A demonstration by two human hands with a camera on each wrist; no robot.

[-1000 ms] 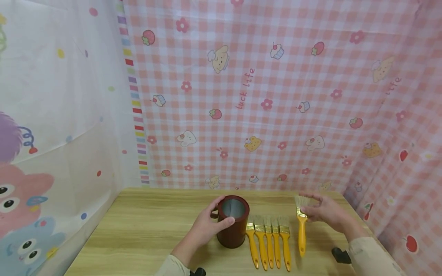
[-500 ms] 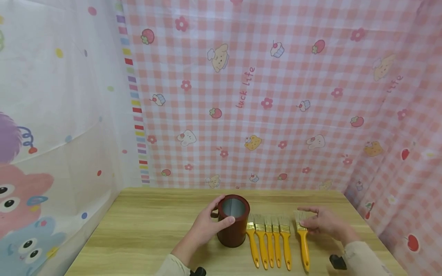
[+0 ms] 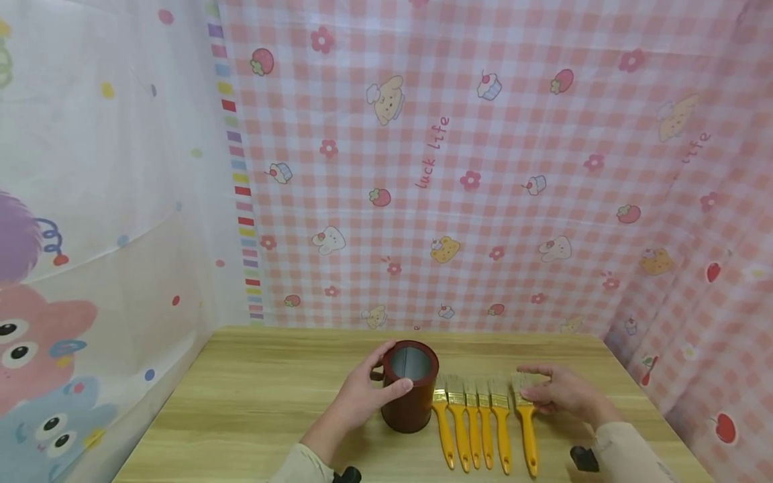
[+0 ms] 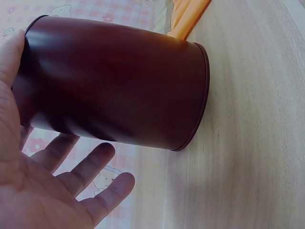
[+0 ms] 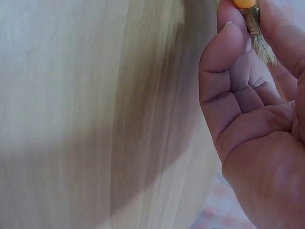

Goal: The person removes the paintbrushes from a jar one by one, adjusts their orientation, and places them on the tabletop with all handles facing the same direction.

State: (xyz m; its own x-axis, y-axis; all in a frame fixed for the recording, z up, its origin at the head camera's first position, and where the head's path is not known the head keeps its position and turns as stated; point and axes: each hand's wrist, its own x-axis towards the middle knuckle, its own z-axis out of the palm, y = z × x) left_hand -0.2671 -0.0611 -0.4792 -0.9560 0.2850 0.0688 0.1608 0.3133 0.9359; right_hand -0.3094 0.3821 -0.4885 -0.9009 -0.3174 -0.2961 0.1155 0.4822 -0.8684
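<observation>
A dark red-brown cylindrical container (image 3: pixel 407 408) with a grey inside stands upright on the table. My left hand (image 3: pixel 364 392) holds it near the rim, with the thumb on the front; in the left wrist view the other fingers (image 4: pixel 112 198) are spread beside its wall. Several paintbrushes (image 3: pixel 474 429) with yellow handles and pale bristles lie side by side, just right of the container. My right hand (image 3: pixel 558 396) pinches another paintbrush (image 3: pixel 529 443) by its metal band, bristles pointing away. In the right wrist view a bit of its bristles (image 5: pixel 262 47) shows between fingers and thumb.
The wood-grain table (image 3: pixel 260 402) reaches back to a pink checked curtain (image 3: pixel 386 168). A white patterned curtain (image 3: pixel 133 201) hangs at the left. Black wrist devices (image 3: pixel 584 459) sit by the sleeves.
My right hand has moved the pinched paintbrush toward me, then slightly left, nearer the row. My left hand stays on the container.
</observation>
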